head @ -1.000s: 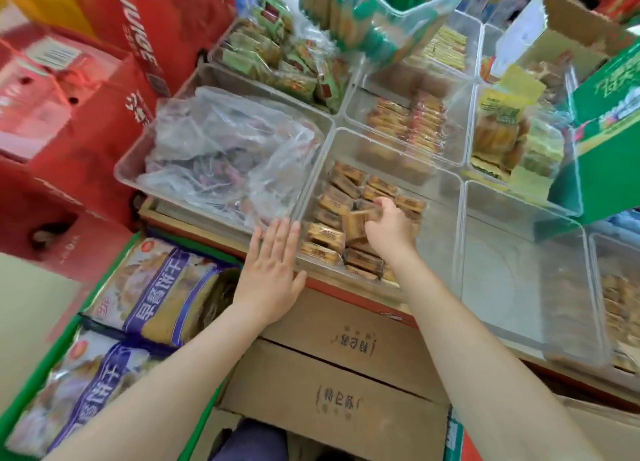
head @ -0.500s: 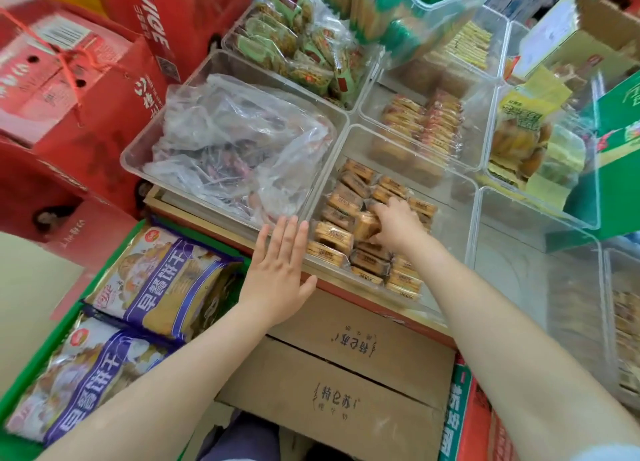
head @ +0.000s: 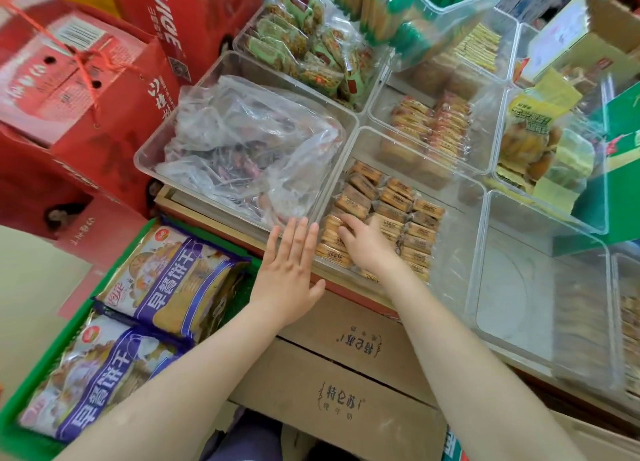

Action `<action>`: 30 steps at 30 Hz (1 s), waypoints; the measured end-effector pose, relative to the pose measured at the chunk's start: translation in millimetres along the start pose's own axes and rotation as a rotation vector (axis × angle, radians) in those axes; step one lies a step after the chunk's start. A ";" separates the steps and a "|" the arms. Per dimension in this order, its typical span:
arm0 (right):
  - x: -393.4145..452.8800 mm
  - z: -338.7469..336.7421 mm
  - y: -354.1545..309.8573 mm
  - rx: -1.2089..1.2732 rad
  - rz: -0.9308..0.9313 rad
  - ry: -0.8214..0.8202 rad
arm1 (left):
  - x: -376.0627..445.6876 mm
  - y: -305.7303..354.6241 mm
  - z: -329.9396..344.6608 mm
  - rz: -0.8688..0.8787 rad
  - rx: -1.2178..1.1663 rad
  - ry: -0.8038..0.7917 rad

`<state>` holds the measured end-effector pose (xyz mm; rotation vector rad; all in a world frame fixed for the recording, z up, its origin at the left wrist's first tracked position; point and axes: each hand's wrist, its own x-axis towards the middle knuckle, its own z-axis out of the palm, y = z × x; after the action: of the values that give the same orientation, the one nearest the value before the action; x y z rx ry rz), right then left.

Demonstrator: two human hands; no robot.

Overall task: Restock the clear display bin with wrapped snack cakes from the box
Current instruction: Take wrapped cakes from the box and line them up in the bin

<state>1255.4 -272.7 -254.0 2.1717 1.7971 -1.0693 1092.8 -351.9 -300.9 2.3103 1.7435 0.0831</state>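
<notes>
Shelf bins [head: 450, 27] crowded our view. Our left hand [head: 291, 270] lay flat, fingers together, against the bin [head: 457, 239]; our right hand [head: 367, 246] curled fingers onto the cakes [head: 398, 201].

Head view, close, looking steeply down forward.

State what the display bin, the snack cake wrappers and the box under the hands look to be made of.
Display bin: clear rigid plastic, glossy; contents show through its walls.
Snack cake wrappers: thin shiny film, likely plastic, catching highlights.
Box: matte brown cardboard with printed characters and a flap seam.
</notes>
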 end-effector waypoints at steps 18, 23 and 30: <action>-111.0 -37.6 78.9 0.330 -0.187 0.118 | -26.5 73.7 -65.6 -0.117 -0.287 -0.009; -240.3 -92.0 178.9 0.454 -0.254 0.442 | -68.7 219.0 -63.8 0.089 -0.582 -0.180; -408.4 -102.7 385.2 0.463 0.024 0.781 | -168.8 427.5 -43.1 0.675 -0.690 -0.093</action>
<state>1629.8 -660.5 -66.3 3.2173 1.8934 -0.7195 1438.2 -615.2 -144.3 2.1747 0.6529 0.5790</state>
